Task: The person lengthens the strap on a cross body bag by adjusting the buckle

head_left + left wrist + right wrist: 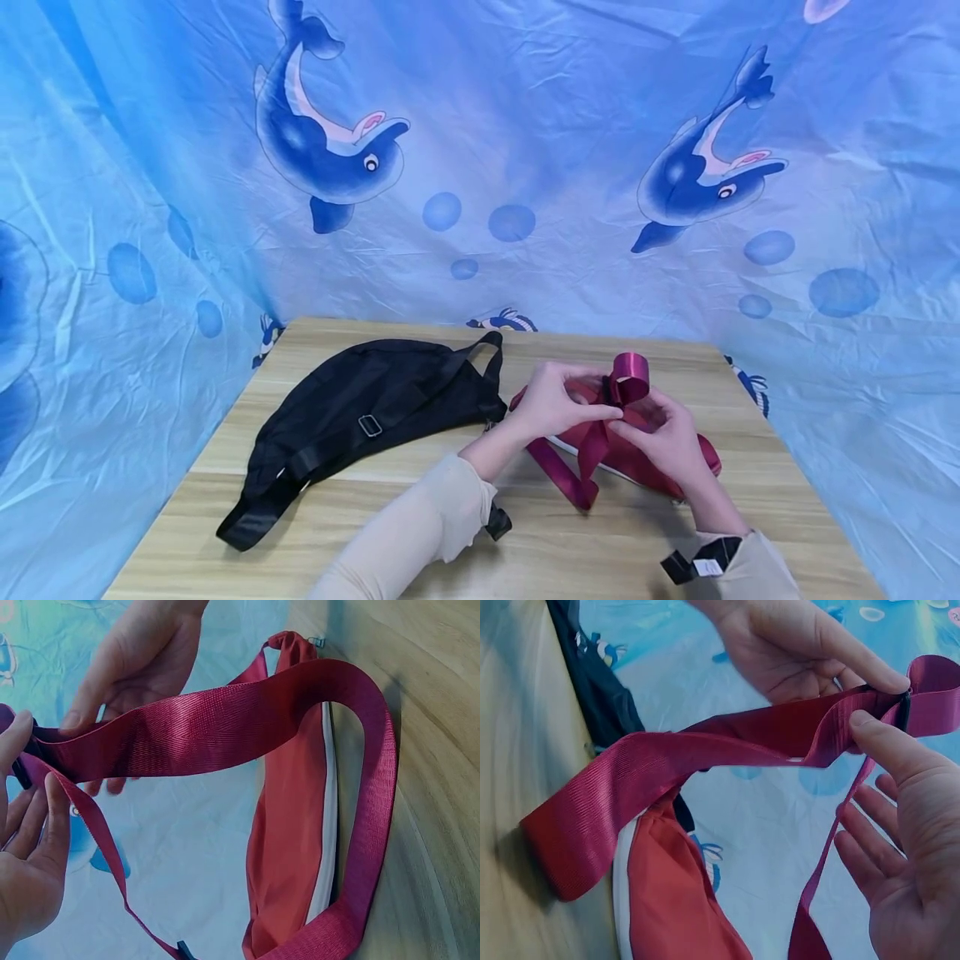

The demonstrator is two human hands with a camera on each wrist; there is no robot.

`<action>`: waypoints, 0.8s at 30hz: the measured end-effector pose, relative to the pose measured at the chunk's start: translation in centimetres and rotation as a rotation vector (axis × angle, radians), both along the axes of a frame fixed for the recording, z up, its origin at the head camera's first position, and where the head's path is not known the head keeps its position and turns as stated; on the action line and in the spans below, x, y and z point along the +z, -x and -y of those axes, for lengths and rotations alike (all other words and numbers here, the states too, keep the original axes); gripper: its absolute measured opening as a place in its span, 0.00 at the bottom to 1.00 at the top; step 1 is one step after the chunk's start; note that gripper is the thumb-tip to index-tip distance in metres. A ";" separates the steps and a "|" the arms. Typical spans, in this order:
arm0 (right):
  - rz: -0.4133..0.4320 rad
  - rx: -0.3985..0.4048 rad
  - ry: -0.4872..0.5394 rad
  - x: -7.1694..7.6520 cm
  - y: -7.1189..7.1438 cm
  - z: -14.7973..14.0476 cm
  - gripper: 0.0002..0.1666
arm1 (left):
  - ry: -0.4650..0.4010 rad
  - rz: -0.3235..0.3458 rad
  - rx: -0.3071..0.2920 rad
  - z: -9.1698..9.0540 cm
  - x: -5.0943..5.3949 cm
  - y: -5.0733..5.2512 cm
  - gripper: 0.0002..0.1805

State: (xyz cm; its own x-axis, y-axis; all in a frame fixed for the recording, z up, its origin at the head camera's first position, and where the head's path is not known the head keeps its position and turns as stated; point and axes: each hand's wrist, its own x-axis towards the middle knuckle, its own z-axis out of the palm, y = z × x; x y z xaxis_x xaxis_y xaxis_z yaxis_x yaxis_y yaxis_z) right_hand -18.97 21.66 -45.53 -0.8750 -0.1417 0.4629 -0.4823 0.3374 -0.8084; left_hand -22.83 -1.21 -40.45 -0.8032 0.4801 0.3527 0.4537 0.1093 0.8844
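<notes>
A red waist bag (630, 458) with a white-edged zip lies on the table beneath both hands. Its wine-red webbing strap (195, 731) is lifted and threaded through a black slide buckle (904, 712), with a loop standing up beyond it. My left hand (551, 408) pinches the buckle between thumb and fingers. Thumb against the webbing, my right hand (667, 442) pinches the strap right beside the buckle. A slack length of strap hangs over the bag's near side. In the left wrist view, the left hand (30, 877) partly hides the buckle.
To the left lies a black waist bag (367, 400) with its own strap and metal slider, close to my left forearm. The wooden table (570, 550) ends against a blue curtain (480, 150) printed with dolphins at the back and sides.
</notes>
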 end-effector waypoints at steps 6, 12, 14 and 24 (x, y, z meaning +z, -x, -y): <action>0.003 0.020 0.046 0.1 0.2 0.0 0.23 | -0.003 0.022 -0.006 0.0 0.2 -0.1 0.24; 0.020 0.019 0.003 -0.5 -0.1 -0.6 0.25 | -0.015 0.017 0.009 0.1 0.5 0.0 0.23; 0.017 0.024 -0.013 -0.5 -0.1 -0.6 0.25 | -0.012 0.011 0.005 0.0 0.4 0.0 0.24; -0.036 0.042 0.038 0.0 0.4 0.3 0.28 | 0.006 0.033 -0.010 -0.2 0.3 0.0 0.25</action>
